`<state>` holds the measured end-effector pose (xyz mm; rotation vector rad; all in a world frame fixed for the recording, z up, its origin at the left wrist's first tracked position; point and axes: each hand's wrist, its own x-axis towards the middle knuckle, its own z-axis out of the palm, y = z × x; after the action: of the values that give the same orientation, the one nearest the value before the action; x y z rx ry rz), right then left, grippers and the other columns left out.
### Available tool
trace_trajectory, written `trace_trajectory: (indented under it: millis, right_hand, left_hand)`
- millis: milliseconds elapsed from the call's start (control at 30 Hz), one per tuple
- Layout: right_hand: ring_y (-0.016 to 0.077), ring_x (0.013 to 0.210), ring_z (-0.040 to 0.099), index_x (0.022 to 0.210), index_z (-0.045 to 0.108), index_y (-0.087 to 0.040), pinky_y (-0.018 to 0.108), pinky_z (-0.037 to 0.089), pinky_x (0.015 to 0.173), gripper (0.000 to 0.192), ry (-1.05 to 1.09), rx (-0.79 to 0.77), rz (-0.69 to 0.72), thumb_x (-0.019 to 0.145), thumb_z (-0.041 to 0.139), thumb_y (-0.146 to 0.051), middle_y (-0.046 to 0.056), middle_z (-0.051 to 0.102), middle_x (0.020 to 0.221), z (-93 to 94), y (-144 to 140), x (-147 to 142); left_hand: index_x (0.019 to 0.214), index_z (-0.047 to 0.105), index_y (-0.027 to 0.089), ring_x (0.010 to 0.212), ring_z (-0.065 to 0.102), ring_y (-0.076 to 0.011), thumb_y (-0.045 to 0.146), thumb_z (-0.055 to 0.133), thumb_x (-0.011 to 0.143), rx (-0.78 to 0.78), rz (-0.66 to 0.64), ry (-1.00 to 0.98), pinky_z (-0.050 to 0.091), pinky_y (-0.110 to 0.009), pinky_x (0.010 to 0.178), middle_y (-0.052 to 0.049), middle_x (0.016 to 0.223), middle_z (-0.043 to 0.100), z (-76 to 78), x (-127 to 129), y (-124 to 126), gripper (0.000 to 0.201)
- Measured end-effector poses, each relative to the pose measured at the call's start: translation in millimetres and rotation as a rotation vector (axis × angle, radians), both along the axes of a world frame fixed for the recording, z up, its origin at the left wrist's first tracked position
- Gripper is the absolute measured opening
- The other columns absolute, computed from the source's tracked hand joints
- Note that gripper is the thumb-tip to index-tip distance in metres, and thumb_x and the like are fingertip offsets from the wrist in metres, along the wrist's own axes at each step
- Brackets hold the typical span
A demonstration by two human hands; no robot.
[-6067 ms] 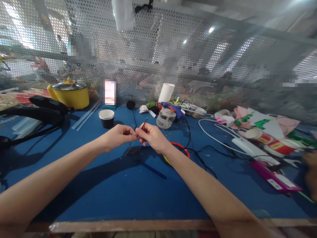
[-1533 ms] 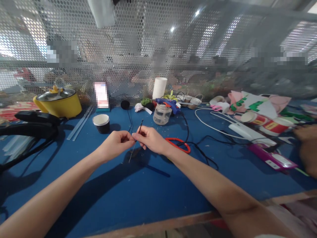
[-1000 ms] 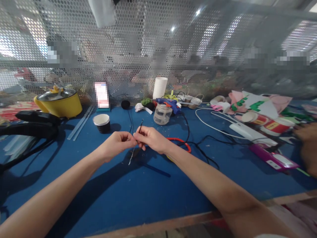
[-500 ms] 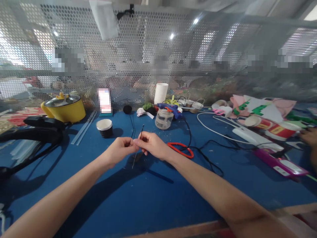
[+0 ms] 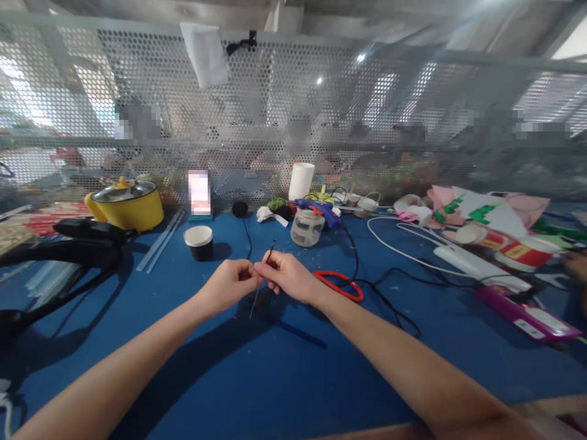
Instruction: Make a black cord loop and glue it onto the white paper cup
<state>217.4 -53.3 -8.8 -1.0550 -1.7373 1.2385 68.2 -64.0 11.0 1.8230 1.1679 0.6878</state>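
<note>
— Both hands are pinching that thin dark stick (image 5: 270, 249): left hand (image 5: 232, 284) and right hand (image 5: 288, 275), fingertips meeting, above the blue table (image 5: 275, 379).

— Any writing?

— None legible. Red scissors (image 5: 339, 285) lie just beside the right wrist.
</note>
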Motion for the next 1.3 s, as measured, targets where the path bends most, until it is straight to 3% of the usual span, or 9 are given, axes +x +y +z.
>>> trace_trajectory:
  millis: [167,267,400,500,633,833,1300]
  right_hand:
    - [0.0048,0.035,0.041,0.064,0.045,-0.016,0.017,0.032,0.035,0.033,0.006,0.009,-0.074,0.069,0.056,-0.047,-0.007,0.044,0.044,-1.9,-3,-3]
    - [0.0048,0.036,0.041,0.063,0.044,-0.016,0.017,0.033,0.035,0.034,0.058,-0.007,-0.079,0.069,0.057,-0.047,-0.007,0.044,0.044,-3.3,-3,-4]
    - [0.0050,0.044,0.044,0.067,0.046,-0.016,0.017,0.037,0.039,0.034,0.237,-0.094,0.073,0.068,0.056,-0.048,-0.005,0.048,0.053,-1.1,-2,-1]
    - [0.0048,0.045,0.044,0.066,0.047,-0.016,0.017,0.038,0.041,0.033,0.222,-0.111,0.130,0.067,0.058,-0.047,-0.005,0.048,0.054,2.1,-1,2]
    - [0.0049,0.042,0.043,0.066,0.046,-0.016,0.018,0.037,0.040,0.031,0.118,-0.049,0.071,0.071,0.055,-0.045,-0.006,0.047,0.050,3.4,1,5]
    - [0.0047,0.038,0.041,0.066,0.045,-0.016,0.018,0.034,0.039,0.031,0.005,0.043,0.011,0.073,0.053,-0.045,-0.006,0.045,0.046,2.9,2,7]
    - [0.0055,0.037,0.039,0.063,0.045,-0.017,0.019,0.030,0.037,0.035,-0.049,0.081,-0.094,0.070,0.054,-0.050,-0.007,0.042,0.044,5.2,-2,4]
  left_hand:
    - [0.057,0.048,0.014,0.048,0.032,-0.0067,0.025,0.049,0.067,0.022,-0.005,0.014,0.023,-0.021,0.047,0.006,0.050,0.039,-2.1,1,0,0.015]
    - [0.058,0.049,0.014,0.047,0.029,-0.0061,0.028,0.051,0.067,-0.062,-0.021,-0.058,0.021,-0.021,0.046,0.006,0.050,0.039,-1.3,2,-1,0.017]
    - [0.059,0.049,0.014,0.042,0.021,-0.0042,0.032,0.055,0.066,-0.272,-0.022,-0.182,0.014,-0.022,0.043,0.007,0.049,0.038,4.0,3,-2,0.020]
    - [0.062,0.052,0.013,0.042,0.020,-0.0042,0.033,0.056,0.066,-0.332,-0.063,-0.198,0.014,-0.023,0.043,0.007,0.049,0.038,8.1,2,-2,0.021]
    - [0.065,0.055,0.013,0.045,0.024,-0.0049,0.033,0.056,0.067,-0.265,-0.113,-0.125,0.016,-0.022,0.043,0.006,0.052,0.039,10.6,-1,0,0.020]
    - [0.063,0.053,0.013,0.053,0.035,-0.0068,0.031,0.052,0.069,-0.086,-0.068,-0.029,0.026,-0.021,0.050,0.005,0.057,0.044,9.1,-1,1,0.019]
    - [0.061,0.050,0.014,0.052,0.033,-0.0070,0.028,0.053,0.068,-0.046,-0.032,-0.033,0.025,-0.021,0.049,0.005,0.054,0.041,4.0,2,0,0.016]
